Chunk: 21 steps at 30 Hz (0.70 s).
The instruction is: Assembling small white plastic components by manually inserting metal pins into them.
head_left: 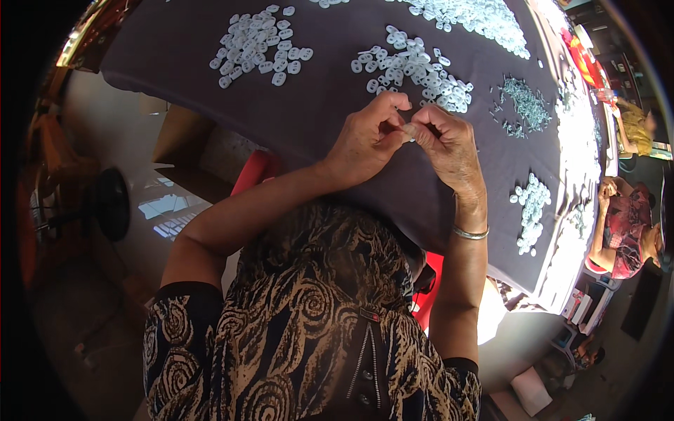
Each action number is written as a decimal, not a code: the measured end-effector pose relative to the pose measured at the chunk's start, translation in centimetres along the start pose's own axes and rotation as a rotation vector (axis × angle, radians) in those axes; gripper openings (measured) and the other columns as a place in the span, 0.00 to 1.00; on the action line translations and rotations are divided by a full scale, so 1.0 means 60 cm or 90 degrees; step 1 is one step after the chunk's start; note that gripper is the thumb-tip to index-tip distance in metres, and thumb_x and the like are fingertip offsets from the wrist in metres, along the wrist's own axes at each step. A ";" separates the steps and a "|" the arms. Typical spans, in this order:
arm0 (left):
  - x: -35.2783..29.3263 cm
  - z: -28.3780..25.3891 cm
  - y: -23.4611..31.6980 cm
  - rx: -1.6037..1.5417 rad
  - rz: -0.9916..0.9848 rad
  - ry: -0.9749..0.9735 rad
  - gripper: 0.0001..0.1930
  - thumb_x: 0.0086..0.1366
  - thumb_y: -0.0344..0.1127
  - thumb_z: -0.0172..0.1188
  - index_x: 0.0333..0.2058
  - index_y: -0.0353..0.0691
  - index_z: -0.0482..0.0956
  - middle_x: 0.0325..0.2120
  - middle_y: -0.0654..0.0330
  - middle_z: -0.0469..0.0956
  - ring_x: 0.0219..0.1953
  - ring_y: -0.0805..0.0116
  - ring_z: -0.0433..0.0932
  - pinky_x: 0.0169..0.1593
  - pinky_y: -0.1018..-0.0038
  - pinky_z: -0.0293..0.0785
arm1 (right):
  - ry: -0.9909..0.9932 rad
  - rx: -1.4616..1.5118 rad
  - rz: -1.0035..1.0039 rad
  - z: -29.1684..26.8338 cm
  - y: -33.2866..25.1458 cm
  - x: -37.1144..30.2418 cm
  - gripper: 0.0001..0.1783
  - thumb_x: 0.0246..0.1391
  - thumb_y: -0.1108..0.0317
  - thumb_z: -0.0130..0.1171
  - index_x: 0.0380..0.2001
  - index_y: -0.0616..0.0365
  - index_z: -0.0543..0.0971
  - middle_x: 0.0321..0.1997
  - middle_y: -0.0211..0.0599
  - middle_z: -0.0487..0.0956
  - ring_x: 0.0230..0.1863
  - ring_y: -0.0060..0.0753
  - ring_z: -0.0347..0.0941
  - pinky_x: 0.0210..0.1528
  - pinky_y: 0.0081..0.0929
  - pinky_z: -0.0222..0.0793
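Dark counter (316, 119) is carrying white part piles (421, 70). Left hand (365, 137) and right hand (446, 140) fingers are pinching one small part (408, 130) above it; loose grip likely dropping it into piles.

Bare dark cloth (309, 119) around both hands, near table edge: open room left and right of them. Far left: heap of white oval pieces (258, 45). Just beyond hands: second heap (414, 70), close to fingertips. Far right: largest heap (477, 15). Right: small metal parts (525, 104), then white pile (531, 210) near right edge. Bare lane between left and middle heaps.
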<state>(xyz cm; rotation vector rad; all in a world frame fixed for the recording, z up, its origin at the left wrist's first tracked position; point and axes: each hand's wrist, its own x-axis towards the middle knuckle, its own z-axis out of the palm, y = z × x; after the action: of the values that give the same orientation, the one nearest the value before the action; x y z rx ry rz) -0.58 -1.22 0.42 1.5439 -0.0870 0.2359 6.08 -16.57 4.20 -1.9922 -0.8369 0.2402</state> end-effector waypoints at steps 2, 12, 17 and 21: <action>0.002 0.003 -0.004 0.001 0.006 0.000 0.17 0.61 0.29 0.61 0.46 0.36 0.66 0.25 0.59 0.75 0.27 0.78 0.74 0.32 0.77 0.72 | 0.001 0.002 0.001 -0.001 0.000 0.000 0.10 0.53 0.69 0.62 0.25 0.63 0.74 0.22 0.25 0.71 0.24 0.15 0.63 0.27 0.18 0.60; 0.011 -0.005 -0.013 0.033 0.027 -0.047 0.19 0.60 0.22 0.59 0.48 0.38 0.65 0.29 0.64 0.74 0.29 0.82 0.72 0.32 0.85 0.70 | 0.066 0.145 0.093 -0.002 0.006 0.001 0.12 0.60 0.62 0.55 0.29 0.60 0.76 0.21 0.22 0.70 0.21 0.13 0.60 0.23 0.14 0.58; 0.014 -0.012 -0.010 -0.036 0.020 -0.021 0.14 0.58 0.23 0.60 0.43 0.36 0.69 0.29 0.63 0.75 0.29 0.80 0.74 0.33 0.82 0.71 | 0.177 0.283 0.139 -0.014 0.009 -0.005 0.17 0.64 0.57 0.49 0.29 0.59 0.76 0.21 0.24 0.70 0.17 0.12 0.59 0.18 0.14 0.54; 0.029 -0.040 -0.018 -0.052 0.058 0.078 0.15 0.57 0.22 0.59 0.44 0.39 0.70 0.29 0.64 0.75 0.29 0.81 0.72 0.33 0.84 0.68 | 0.232 0.196 0.092 -0.014 0.035 -0.007 0.14 0.62 0.60 0.53 0.29 0.58 0.77 0.22 0.24 0.71 0.17 0.11 0.58 0.18 0.12 0.53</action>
<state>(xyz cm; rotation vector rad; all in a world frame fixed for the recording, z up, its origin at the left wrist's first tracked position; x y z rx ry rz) 1.14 1.35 -0.34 1.4419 -0.0697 0.3941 7.14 -18.15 2.88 -1.7355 -0.3971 0.0770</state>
